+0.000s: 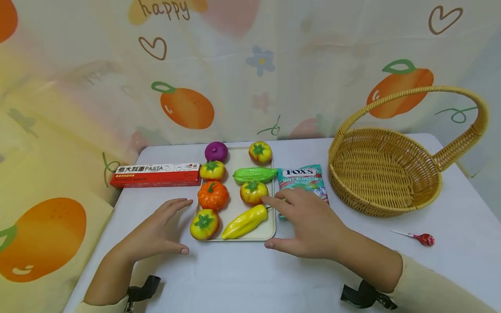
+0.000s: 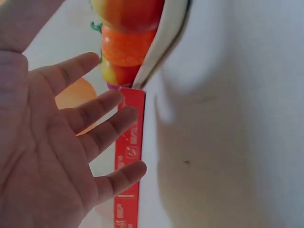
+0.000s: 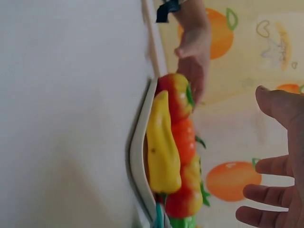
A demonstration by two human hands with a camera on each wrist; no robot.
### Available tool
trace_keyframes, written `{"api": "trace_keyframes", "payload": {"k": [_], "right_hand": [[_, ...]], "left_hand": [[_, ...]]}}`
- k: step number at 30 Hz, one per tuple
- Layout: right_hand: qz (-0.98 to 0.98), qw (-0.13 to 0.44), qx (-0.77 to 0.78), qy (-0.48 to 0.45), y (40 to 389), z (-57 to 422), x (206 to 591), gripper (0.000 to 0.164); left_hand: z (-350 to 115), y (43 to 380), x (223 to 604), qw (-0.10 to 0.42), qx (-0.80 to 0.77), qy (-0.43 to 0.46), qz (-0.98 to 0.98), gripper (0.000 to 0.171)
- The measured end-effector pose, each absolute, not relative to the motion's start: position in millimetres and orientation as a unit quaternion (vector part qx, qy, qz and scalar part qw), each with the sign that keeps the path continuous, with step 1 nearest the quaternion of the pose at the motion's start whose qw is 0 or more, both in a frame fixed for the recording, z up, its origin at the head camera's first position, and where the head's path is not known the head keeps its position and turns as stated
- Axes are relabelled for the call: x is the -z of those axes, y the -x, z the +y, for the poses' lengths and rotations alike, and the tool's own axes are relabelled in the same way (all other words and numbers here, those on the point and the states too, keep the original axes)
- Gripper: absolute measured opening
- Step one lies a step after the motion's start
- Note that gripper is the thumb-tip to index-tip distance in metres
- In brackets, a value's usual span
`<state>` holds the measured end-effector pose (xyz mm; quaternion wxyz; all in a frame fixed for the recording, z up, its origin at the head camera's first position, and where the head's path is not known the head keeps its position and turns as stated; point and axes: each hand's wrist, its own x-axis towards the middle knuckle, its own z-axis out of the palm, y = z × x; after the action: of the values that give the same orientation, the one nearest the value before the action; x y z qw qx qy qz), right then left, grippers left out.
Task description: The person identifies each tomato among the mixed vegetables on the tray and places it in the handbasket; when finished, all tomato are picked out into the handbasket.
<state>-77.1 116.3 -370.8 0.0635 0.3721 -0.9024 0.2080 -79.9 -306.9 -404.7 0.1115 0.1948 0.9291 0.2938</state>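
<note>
A cream tray carries toy vegetables: a yellow pepper, an orange pumpkin, a green cucumber-like one, a purple onion-like one and several yellow-red tomato-like ones. My left hand is held beside the tray's left edge, fingers spread and nothing in them. Over the tray's right edge hovers my right hand, its fingers apart and holding nothing; its fingertips overlap a tomato-like one in the head view. It partly hides a teal FOX'S candy bag.
A red-and-white pasta box lies left of the tray, its end right at the tray. At the right stands a wicker basket with a tall handle. A red lollipop lies in front of it. A printed cloth hangs behind the table.
</note>
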Motion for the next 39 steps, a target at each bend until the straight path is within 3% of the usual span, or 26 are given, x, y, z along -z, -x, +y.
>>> {"api": "trace_keyframes", "payload": {"k": [8, 17, 39], "right_hand": [[-0.89, 0.026, -0.252, -0.379, 75.4, 87.1, 376.8, 0.082], [-0.886, 0.008, -0.266, -0.38, 79.8, 64.9, 382.0, 0.078], [-0.881, -0.056, -0.329, -0.336, 90.1, 8.7, 398.5, 0.077]], "left_hand": [[-314.7, 79.9, 424.8, 0.122, -0.314, -0.169, 0.926, 0.106], [-316.7, 83.9, 436.4, 0.095, -0.31, -0.183, 0.928, 0.093], [-319.5, 92.6, 453.8, 0.115, -0.387, -0.17, 0.899, 0.069]]}}
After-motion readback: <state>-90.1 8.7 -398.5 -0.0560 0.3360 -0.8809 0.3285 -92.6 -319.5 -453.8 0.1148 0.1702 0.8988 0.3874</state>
